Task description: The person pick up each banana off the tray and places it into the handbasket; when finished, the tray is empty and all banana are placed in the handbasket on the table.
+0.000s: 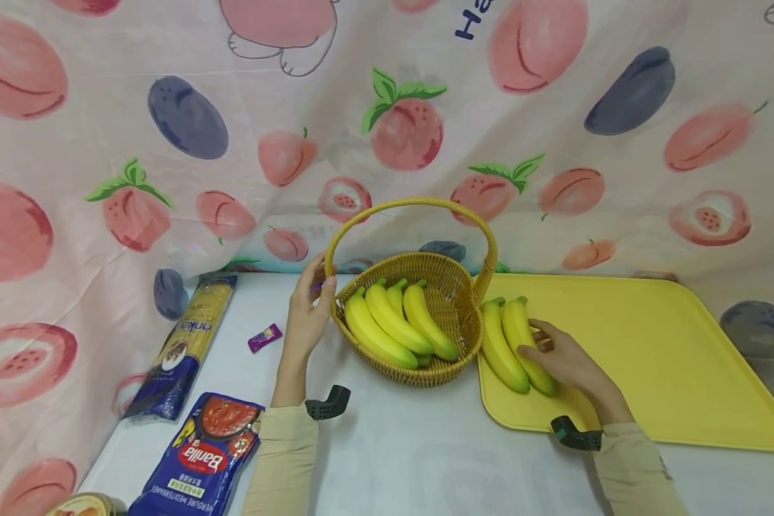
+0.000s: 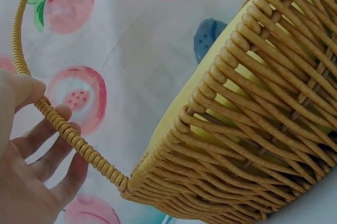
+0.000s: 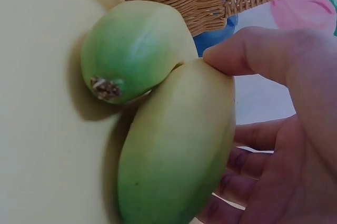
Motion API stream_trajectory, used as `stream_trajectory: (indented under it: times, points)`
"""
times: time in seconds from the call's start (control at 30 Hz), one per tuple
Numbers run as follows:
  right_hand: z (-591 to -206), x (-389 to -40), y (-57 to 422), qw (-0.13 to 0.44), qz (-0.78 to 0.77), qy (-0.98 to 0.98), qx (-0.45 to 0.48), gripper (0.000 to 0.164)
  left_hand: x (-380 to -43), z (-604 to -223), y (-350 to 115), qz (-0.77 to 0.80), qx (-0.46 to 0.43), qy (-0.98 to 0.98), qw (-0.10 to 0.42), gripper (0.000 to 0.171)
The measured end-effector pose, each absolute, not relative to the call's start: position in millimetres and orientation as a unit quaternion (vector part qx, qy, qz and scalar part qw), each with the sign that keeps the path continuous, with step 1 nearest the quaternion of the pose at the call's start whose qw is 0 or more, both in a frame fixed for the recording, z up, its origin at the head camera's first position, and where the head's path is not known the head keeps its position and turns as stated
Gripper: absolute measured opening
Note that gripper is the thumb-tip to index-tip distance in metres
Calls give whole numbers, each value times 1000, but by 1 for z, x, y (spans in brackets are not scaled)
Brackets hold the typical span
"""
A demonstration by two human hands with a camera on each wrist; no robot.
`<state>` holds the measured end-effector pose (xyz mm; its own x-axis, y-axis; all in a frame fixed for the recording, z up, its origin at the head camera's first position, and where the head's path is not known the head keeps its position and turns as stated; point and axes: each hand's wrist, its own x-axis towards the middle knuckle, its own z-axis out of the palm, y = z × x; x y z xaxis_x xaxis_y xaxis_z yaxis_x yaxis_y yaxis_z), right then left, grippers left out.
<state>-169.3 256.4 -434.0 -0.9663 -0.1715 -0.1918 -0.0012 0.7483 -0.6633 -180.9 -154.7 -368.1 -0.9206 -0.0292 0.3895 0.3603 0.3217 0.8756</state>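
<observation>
My left hand (image 1: 309, 308) holds the side of the arched handle (image 2: 79, 142) of a wicker basket (image 1: 448, 312), thumb on one side and fingers on the other. Several yellow bananas (image 1: 393, 322) with greenish tips lie in the basket's left and middle part. At the tray's left end, my right hand (image 1: 570, 362) grips the right one of two bananas (image 1: 518, 333), its thumb on top and its fingers along the far side. The other banana (image 1: 499, 351) lies against it, nearer the basket. In the right wrist view, the gripped banana (image 3: 174, 145) overlaps its neighbour (image 3: 139, 45).
A yellow tray (image 1: 651, 358) spans the table's right side. To the left lie a spaghetti pack (image 1: 183, 347), a blue Barilla sauce pouch (image 1: 200, 455) and a small purple packet (image 1: 264, 337). A jar lid (image 1: 84, 505) shows at the lower left. Fruit-print cloth (image 1: 335, 143) hangs behind.
</observation>
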Motion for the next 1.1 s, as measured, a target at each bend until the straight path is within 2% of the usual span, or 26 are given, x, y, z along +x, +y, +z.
stream_trajectory:
  times: [0.53, 1.1]
  points:
    - [-424, -155, 258, 111, -375, 919, -50, 74, -174, -360, -152, -568, -97, -801, 164, 45]
    - [-403, -126, 255, 98, -373, 913, -132, 69, -177, -360, -151, -570, -104, -797, 171, 44]
